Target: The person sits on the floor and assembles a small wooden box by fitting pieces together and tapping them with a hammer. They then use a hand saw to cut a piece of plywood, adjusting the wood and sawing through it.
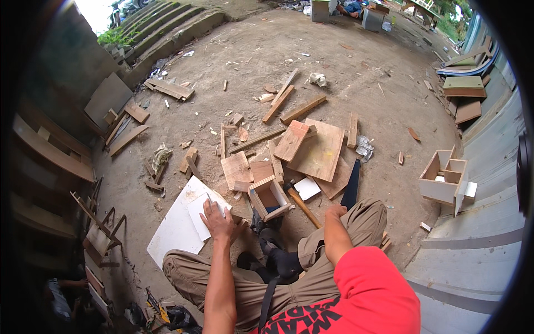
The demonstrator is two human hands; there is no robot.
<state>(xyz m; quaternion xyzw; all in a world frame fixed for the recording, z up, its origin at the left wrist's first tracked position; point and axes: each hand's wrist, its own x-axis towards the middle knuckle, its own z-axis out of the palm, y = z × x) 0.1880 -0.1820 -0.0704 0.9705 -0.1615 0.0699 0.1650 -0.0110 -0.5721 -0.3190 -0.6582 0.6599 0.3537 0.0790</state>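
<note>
Fingers extended, the left hand (218,224) lies spread on a small white board (198,216), which rests on a larger white panel (171,229) beside the person's left knee; a thin thing shows at the fingertips, too small to identify. The right hand (335,211) is curled by the right knee, at the lower end of a dark, tapering blade (351,185); whether it grips this cannot be told, since the knee and fingers hide that part. Between the hands, in front of the crossed legs, an open-topped wooden box (278,213) sits tilted, with a hammer (305,208) just to its right. Beyond the box, a short wooden block (291,140) lies across a plywood sheet (324,157). Farther off, a crumpled cloth (162,155) lies to the left and a compartmented wooden box (435,188) stands near the corrugated metal wall (466,264) at right. Concrete steps (167,29) rise at upper left.
</note>
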